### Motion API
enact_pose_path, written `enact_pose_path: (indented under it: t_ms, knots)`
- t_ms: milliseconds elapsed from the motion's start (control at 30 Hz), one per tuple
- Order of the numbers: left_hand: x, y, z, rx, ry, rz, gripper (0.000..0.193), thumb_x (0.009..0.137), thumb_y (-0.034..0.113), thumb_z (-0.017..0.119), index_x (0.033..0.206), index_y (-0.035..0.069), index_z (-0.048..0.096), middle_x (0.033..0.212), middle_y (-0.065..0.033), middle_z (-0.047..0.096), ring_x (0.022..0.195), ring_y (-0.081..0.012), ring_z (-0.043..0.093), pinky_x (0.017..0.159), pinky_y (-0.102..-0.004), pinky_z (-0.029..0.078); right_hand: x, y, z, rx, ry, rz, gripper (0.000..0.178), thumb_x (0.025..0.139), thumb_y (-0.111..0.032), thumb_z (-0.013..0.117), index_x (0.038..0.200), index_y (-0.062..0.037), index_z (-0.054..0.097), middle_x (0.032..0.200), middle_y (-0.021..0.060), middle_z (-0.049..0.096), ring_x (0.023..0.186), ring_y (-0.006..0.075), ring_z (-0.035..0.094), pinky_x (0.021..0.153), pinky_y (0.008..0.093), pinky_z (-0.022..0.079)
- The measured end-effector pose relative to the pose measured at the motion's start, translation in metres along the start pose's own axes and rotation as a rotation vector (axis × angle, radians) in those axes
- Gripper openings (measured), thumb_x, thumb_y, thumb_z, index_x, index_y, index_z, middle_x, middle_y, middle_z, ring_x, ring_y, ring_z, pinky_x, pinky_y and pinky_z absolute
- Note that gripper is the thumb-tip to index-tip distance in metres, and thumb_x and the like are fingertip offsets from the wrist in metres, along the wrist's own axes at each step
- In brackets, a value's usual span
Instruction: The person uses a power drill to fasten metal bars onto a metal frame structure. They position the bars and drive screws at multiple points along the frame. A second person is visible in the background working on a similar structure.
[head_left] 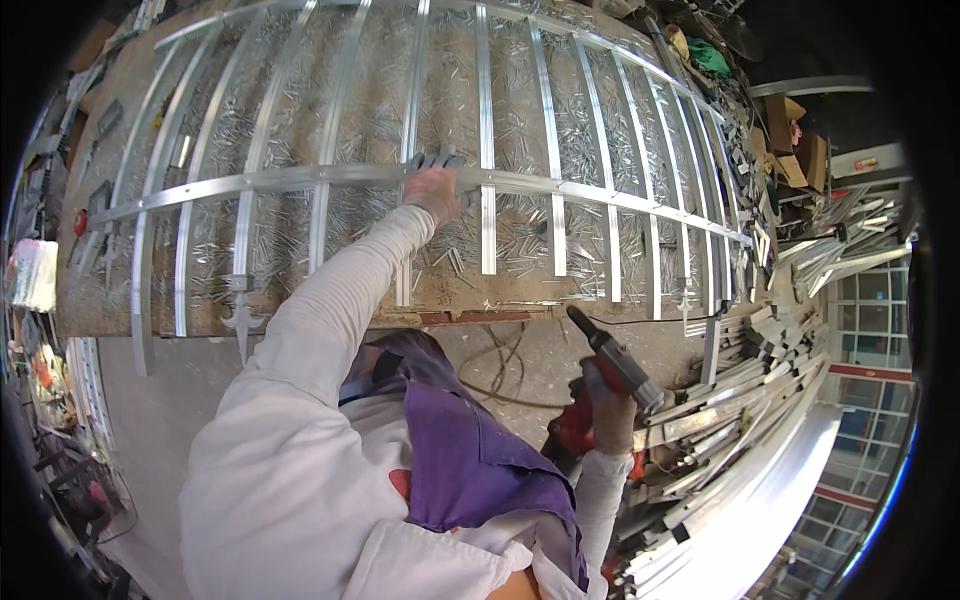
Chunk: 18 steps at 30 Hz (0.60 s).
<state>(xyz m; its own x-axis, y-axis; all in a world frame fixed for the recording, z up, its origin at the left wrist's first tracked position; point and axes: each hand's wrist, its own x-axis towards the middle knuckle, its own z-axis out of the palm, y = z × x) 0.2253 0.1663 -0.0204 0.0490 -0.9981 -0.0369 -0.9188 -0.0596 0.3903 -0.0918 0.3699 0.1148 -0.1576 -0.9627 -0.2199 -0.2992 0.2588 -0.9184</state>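
A silvery metal frame (334, 174) of long parallel bars crossed by rails lies over the worktable. My left hand (435, 190) is wrapped over the near cross rail (540, 184), close to the middle of the frame. Its fingers look grey at the ends, as if covered, and curl over the rail's far side. Lower right, my right hand (610, 405) grips a red and black hand-held power tool (622, 366). The tool's dark nose points up and left, short of the table edge and apart from the frame. Part of its red base is hidden behind my hand and clothing.
Many small shiny metal pieces (390, 225) are scattered across the worktable (440, 290). A cable (495, 385) loops on the floor. Stacked metal bars (740, 400) lie at the right. Cardboard boxes (795, 145) stand at the far right. Several bar ends overhang the table's near edge.
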Motion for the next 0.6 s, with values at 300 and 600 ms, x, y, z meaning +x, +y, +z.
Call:
enact_pose_path:
  t_ms: [300, 600]
  knots:
    - [0.010, 0.006, 0.021, 0.000, 0.000, -0.051, 0.064, 0.076, 0.062, 0.062, 0.118, 0.014, 0.058, 0.121, -0.0070, 0.055, 0.120, -0.0259, 0.048, 0.104, -0.0471, 0.035, 0.148, -0.077, 0.061, -0.798, -0.397, -0.695, 0.022, 0.084, -0.017, 0.070, 0.103, -0.0048, 0.064, 0.080, 0.0058, 0.066, 0.063, 0.0131, 0.064, 0.056, 0.0252, 0.051]
    - [0.009, 0.008, 0.011, -0.125, -0.051, -0.034, 0.067, 0.076, 0.060, 0.066, 0.125, 0.015, 0.054, 0.127, -0.0078, 0.053, 0.125, -0.0235, 0.045, 0.114, -0.0486, 0.019, 0.236, -0.095, 0.114, -0.666, -0.614, -0.189, 0.033, 0.085, -0.026, 0.071, 0.111, -0.0068, 0.061, 0.092, 0.0090, 0.066, 0.080, 0.0201, 0.063, 0.073, 0.0319, 0.051]
